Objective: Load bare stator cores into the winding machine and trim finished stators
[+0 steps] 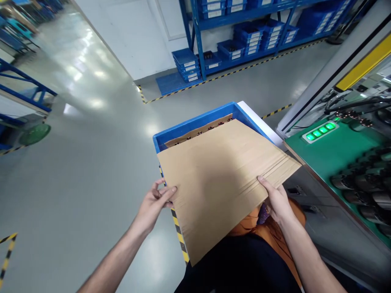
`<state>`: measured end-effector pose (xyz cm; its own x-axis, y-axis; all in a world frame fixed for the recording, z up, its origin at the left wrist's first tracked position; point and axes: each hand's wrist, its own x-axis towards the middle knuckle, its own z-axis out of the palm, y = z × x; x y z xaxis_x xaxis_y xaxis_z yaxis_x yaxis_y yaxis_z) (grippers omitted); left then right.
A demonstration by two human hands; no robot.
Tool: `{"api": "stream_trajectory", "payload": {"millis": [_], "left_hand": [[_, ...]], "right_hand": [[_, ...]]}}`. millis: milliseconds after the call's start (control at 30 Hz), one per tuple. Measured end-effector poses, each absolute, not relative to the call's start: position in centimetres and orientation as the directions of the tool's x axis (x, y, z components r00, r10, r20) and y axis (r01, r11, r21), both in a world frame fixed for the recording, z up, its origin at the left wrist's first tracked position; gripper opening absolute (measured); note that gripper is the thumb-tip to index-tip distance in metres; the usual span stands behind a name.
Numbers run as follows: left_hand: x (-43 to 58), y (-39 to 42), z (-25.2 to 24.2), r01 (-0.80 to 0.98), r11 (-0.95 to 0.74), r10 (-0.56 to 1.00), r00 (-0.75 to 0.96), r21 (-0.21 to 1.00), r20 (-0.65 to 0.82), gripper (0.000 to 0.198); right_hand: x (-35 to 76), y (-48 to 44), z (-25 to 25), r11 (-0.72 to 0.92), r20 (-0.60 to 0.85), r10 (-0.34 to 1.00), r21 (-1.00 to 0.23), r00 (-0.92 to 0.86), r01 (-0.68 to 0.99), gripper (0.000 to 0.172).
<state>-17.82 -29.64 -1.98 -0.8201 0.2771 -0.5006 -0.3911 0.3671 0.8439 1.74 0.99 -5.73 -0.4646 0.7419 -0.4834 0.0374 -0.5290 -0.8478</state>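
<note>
"Brown cardboard sheet (218, 179), where's it sitting?"

"Mid-frame, just below centre, covering most of the blue bin (195, 123) from this angle. The far rim is showing at 12 o'clock of the sheet. Can't tell if the sheet is resting on the bin."

"Hands?"

"Both gripping the sheet. Left hand (155, 199) is pinching the 9 o'clock edge, thumb on top. Right hand (277, 202) is holding between 3 and 4 o'clock, thumb on top, fingers hiding underneath, next to some creases."

"Anything inside the bin?"

"Small dark parts (210, 128) are peeking out past the sheet's 12 o'clock edge, too small to identify."

"Surroundings, quick."

"Green tabletop (336, 155) is standing at 3 o'clock of the frame, carrying metal cylinders (366, 183); a button panel (320, 132) is glowing green there. Blue rack (244, 17) is holding trays (253, 36) around 1 o'clock."
</note>
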Motion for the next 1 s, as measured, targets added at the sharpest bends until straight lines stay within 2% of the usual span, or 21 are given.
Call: {"api": "stream_trajectory", "payload": {"millis": [67, 100, 133, 267, 367, 533, 800, 1000], "left_hand": [[-20.1, -29.2, -1.7, -0.345, 0.356, 0.221, -0.872, 0.869, -0.436, 0.134], [-21.2, -29.0, -1.5, -0.315, 0.373, 0.221, -0.883, 0.873, -0.413, 0.139], [-22.1, -28.8, -1.4, -0.285, 0.406, 0.24, -0.884, 0.868, -0.402, 0.138], [-25.4, -28.3, -0.9, -0.131, 0.59, 0.343, -0.853, 0.797, -0.395, 0.106], [-27.4, -28.0, -0.6, 0.021, 0.704, 0.371, -0.863, 0.71, -0.342, 0.096], [-29.8, -27.0, -0.2, 0.156, 0.844, 0.383, -0.845, 0.513, -0.373, 0.091], [-29.4, -26.6, -0.5, 0.226, 0.863, 0.395, -0.859, 0.452, -0.325, 0.088], [-29.8, -27.0, -1.1, 0.306, 0.887, 0.421, -0.843, 0.345, -0.334, 0.085]], "right_hand": [[0.6, 1.4, -5.4, -0.503, -0.453, 0.755, -0.864, -0.474, 0.024, 0.063], [0.0, 1.5, -5.4, -0.493, -0.443, 0.76, -0.87, -0.475, 0.02, 0.065], [-0.5, 1.5, -5.3, -0.487, -0.437, 0.765, -0.873, -0.474, 0.019, 0.067], [-2.1, 1.3, -5.6, -0.467, -0.426, 0.777, -0.884, -0.464, 0.031, 0.069], [-2.7, 1.2, -5.9, -0.454, -0.42, 0.78, -0.89, -0.463, 0.043, 0.066], [-3.0, 0.5, -5.5, -0.464, -0.443, 0.788, -0.884, -0.427, 0.059, 0.062], [-2.5, 0.4, -6.0, -0.471, -0.487, 0.779, -0.87, -0.395, 0.143, 0.062], [-3.0, 0.9, -6.3, -0.417, -0.433, 0.796, -0.899, -0.422, 0.135, 0.06]]}}
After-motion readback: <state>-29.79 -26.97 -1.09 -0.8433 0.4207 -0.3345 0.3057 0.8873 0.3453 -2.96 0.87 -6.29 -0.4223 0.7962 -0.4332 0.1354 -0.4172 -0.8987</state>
